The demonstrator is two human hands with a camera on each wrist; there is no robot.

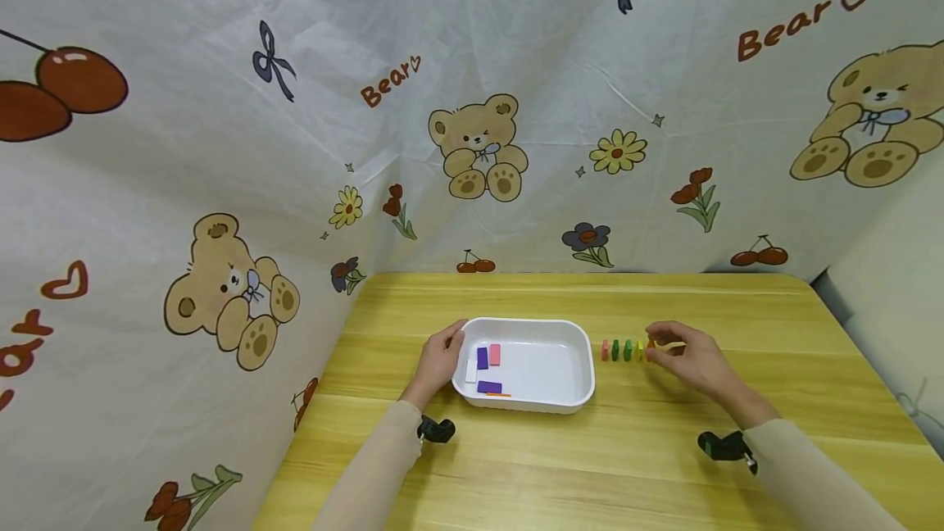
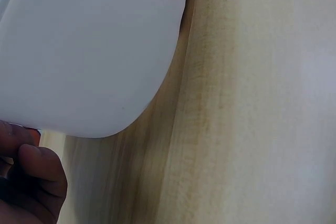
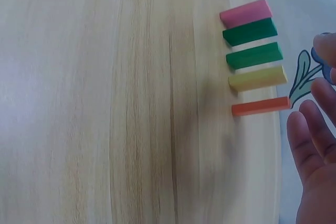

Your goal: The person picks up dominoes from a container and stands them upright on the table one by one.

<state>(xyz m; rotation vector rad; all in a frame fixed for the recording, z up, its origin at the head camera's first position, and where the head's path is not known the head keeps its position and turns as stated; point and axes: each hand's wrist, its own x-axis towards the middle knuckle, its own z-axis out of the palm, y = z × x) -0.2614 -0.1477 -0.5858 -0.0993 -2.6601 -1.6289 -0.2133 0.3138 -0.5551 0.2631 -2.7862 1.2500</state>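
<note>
A row of upright domino blocks stands on the table right of a white plastic tray (image 1: 531, 406). It runs from a pink block (image 3: 247, 13) through two green blocks (image 3: 254, 55) and a yellow block (image 3: 258, 79) to an orange block (image 3: 261, 106). My right hand (image 1: 689, 359) is at the orange end, its fingers (image 3: 302, 137) spread apart close by the top of the orange block. At the tray's left end, my left hand (image 1: 440, 359) grips the rim, with curled fingers (image 2: 42, 163) beside the white wall; part of that hand is out of the left wrist view.
Inside the tray lie purple blocks (image 1: 489, 388), a pink block (image 1: 495, 355), a white block (image 1: 471, 371) and a thin orange block (image 1: 499, 395). The wooden table (image 1: 560, 465) meets a bear-printed cloth (image 1: 479, 228) at its back and left edges.
</note>
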